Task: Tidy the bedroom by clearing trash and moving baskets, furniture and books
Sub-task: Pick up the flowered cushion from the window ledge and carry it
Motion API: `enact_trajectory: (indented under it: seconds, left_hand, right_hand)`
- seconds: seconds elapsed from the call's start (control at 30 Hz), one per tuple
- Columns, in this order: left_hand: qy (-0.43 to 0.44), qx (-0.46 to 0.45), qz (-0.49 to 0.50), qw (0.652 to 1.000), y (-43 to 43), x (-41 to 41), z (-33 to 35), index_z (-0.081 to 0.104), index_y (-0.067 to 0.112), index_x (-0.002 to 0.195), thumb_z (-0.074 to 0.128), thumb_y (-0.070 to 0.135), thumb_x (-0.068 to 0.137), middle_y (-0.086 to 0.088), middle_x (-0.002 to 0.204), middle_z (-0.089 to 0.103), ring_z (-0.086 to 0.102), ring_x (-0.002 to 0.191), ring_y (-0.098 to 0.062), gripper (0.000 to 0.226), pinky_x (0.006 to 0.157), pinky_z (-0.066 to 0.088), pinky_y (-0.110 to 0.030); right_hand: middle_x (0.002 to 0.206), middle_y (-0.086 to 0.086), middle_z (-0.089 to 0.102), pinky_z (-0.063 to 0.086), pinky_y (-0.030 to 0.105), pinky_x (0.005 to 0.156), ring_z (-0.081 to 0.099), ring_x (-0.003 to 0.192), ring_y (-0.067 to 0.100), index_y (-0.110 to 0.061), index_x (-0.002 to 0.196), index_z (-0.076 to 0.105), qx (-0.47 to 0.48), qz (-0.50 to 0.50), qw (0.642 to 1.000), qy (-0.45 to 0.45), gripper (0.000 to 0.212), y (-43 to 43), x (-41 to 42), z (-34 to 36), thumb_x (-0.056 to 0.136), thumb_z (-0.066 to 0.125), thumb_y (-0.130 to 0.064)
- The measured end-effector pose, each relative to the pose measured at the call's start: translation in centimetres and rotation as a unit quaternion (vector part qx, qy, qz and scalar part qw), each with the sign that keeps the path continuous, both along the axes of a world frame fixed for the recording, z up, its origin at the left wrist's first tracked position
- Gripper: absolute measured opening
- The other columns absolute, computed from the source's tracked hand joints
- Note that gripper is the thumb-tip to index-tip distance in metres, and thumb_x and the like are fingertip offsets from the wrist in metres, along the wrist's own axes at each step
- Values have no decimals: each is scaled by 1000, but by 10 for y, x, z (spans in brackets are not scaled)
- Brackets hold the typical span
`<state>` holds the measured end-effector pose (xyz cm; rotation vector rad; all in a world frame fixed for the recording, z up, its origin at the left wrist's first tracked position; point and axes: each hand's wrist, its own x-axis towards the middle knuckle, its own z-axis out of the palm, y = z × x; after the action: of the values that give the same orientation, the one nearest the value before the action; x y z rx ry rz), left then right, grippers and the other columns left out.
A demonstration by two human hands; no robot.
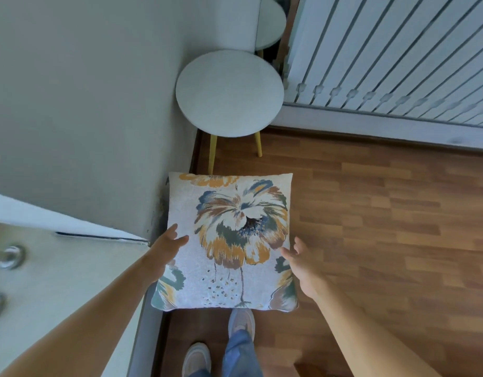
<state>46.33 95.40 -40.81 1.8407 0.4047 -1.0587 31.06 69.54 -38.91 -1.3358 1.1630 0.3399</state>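
A square white cushion (229,240) printed with a large orange, blue and brown flower hangs in front of me above the wooden floor. My left hand (167,244) holds its left edge, thumb on the front face. My right hand (303,263) holds its right edge, fingers spread over the fabric. Ahead stands a round grey stool (229,93) with yellow legs, tucked in the corner against the wall.
A grey wall (85,104) runs along the left. A white door (44,268) with a metal handle stands open at lower left. Vertical blinds (384,55) cover the window at upper right. Wooden floor (384,213) spreads to the right. My shoes show below.
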Motion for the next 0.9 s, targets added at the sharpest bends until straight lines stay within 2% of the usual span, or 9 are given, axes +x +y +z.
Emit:
enact_trajectory:
  seconds: [0.17, 0.23, 0.33, 0.4, 0.47, 0.57, 0.67, 0.83, 0.9]
  left_hand:
    - [-27, -41, -57, 997, -20, -9, 97, 25, 16, 149, 36, 31, 102, -3, 154, 27, 25, 142, -28, 50, 116, 19, -45]
    - [-29, -67, -84, 994, -28, -10, 126, 34, 16, 143, 37, 39, 101, 4, 139, 38, 35, 134, -23, 48, 115, 22, -42]
    - [-30, -135, -115, 984, -25, 2, 140, 51, 25, 130, 58, 71, 72, -4, 136, 52, 51, 123, -25, 74, 111, 33, -50]
    - [-36, -150, -132, 979, -20, 21, 111, 48, 26, 135, 64, 77, 63, -10, 142, 47, 48, 128, -30, 90, 110, 32, -53]
    - [-31, -146, -131, 980, -24, 23, 131, 38, 24, 142, 64, 78, 63, -9, 149, 38, 39, 136, -32, 99, 112, 27, -54]
    - [-54, -168, -127, 976, -47, -3, 230, 37, 28, 144, 55, 71, 78, -3, 153, 34, 33, 139, -26, 81, 116, 21, -50]
    - [-92, -170, -135, 972, -66, -35, 312, 34, 20, 144, 42, 44, 98, 0, 153, 30, 25, 143, -21, 53, 115, 16, -37]
    - [-125, -174, -167, 962, -87, -53, 347, 43, 21, 140, 37, 48, 97, 3, 149, 37, 32, 139, -17, 51, 117, 16, -35]
    - [-141, -180, -184, 956, -91, -59, 354, 57, 25, 124, 39, 47, 95, 3, 135, 49, 43, 125, -14, 40, 108, 29, -32]
  right_hand:
    - [159, -1, 21, 23, 39, 114, 25, 144, 20, -20, 153, 19, -38, -21, 999, -22, 65, -1, -13, 85, 98, 51, -33]
    - [159, -3, 20, 21, 40, 115, 24, 145, 20, -21, 153, 19, -40, -25, 998, -34, 65, -2, -14, 113, 98, 49, -38]
    - [159, -4, 19, 20, 40, 116, 24, 145, 21, -21, 153, 20, -50, -40, 996, -61, 65, -3, -20, 167, 98, 47, -41]
    - [159, -4, 20, 19, 41, 116, 23, 145, 20, -21, 152, 21, -63, -52, 993, -80, 64, -1, -27, 201, 98, 46, -44]
    - [159, -5, 20, 18, 42, 116, 23, 145, 20, -24, 152, 23, -63, -61, 991, -97, 63, 2, -32, 230, 97, 44, -48]
    - [158, -6, 23, 18, 39, 116, 25, 144, 19, -26, 151, 25, -62, -75, 988, -123, 62, 6, -42, 266, 97, 41, -52]
    - [157, -5, 25, 18, 38, 116, 25, 144, 19, -25, 150, 28, -69, -104, 980, -158, 60, 10, -57, 303, 97, 38, -53]
    - [156, -3, 29, 20, 40, 119, 29, 142, 18, -20, 150, 30, -96, -142, 968, -185, 69, 12, -84, 342, 95, 35, -60]
    - [156, -1, 30, 20, 41, 119, 30, 142, 19, -18, 149, 31, -102, -148, 966, -187, 68, 11, -93, 350, 95, 33, -60]
